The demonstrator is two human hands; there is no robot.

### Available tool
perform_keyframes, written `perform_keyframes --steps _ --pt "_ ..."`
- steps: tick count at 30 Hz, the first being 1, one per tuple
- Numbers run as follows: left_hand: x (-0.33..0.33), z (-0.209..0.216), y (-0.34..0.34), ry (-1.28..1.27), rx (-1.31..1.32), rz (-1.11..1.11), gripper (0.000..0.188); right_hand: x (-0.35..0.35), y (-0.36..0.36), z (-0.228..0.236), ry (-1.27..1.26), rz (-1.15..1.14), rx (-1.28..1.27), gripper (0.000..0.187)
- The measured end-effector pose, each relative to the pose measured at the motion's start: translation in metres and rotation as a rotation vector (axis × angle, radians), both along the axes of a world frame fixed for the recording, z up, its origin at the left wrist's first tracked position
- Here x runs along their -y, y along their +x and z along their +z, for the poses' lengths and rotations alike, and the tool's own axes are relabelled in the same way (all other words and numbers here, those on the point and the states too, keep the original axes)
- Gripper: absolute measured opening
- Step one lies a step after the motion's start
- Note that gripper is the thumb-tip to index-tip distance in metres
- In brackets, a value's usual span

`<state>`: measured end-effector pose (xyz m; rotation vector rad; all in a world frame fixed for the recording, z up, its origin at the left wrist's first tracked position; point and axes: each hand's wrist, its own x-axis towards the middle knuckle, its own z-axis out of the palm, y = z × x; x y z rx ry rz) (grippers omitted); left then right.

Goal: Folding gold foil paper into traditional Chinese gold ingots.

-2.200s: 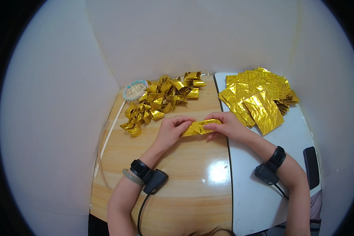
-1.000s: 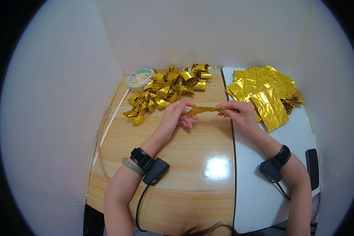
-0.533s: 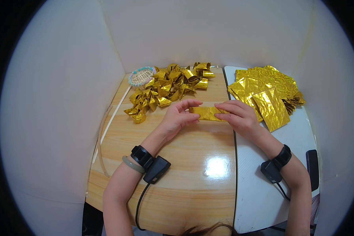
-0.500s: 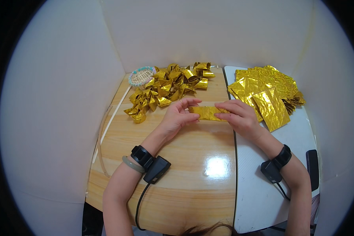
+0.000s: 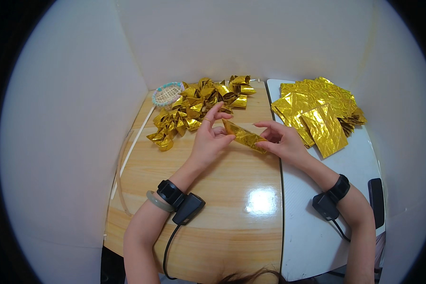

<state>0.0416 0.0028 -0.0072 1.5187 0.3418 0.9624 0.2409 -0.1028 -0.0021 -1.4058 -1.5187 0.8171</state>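
A folded strip of gold foil paper (image 5: 244, 136) is held above the wooden table, slanting down toward the right. At its left end, my left hand (image 5: 210, 143) has the thumb against the paper's near side, with the upper fingers lifted and spread. My right hand (image 5: 286, 144) pinches the other end between thumb and fingers. Beyond my left hand lies a heap of folded gold foil pieces (image 5: 194, 110). To the right of my right hand, flat gold foil sheets (image 5: 324, 130) are piled up, some overlapping at angles.
A bead-rimmed woven round piece (image 5: 168, 94) sits at the far left, beside a thin white strip (image 5: 132, 154). The wooden table (image 5: 213, 227) meets a white board (image 5: 307, 236) on the right. A dark phone-like slab (image 5: 376, 202) lies at the right edge. White walls surround the table.
The gold strip has turned from level to slanting, its right end lower. My left fingers have lifted and spread away from it, while my right hand still pinches its end.
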Motion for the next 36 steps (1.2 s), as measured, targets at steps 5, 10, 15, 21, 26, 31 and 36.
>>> perform_keyframes --steps 5,10,15,21,26,31,36 --pt "-0.006 0.0 -0.003 -0.274 -0.094 -0.194 0.051 0.0 -0.005 -0.003 0.085 0.037 -0.14 0.041" --pt "-0.006 -0.005 -0.004 -0.318 -0.264 -0.259 0.027 0.0 -0.009 -0.001 0.077 0.091 -0.239 0.04" --pt "-0.007 -0.004 -0.003 -0.353 -0.292 -0.129 0.019 0.006 -0.014 0.01 -0.063 0.136 -0.227 0.038" --pt "-0.007 -0.003 -0.004 -0.353 -0.234 -0.121 0.018 0.002 0.002 0.0 0.039 0.148 -0.331 0.047" --pt "-0.008 -0.004 -0.006 -0.367 -0.204 -0.156 0.02 0.004 -0.008 0.001 0.498 0.191 0.332 0.045" --pt "-0.006 -0.001 -0.005 -0.353 -0.229 -0.149 0.019 0.005 -0.003 0.001 0.498 0.214 0.384 0.037" --pt "-0.006 -0.002 -0.006 -0.347 -0.245 -0.163 0.018 0.003 -0.003 -0.001 0.514 0.227 0.451 0.033"
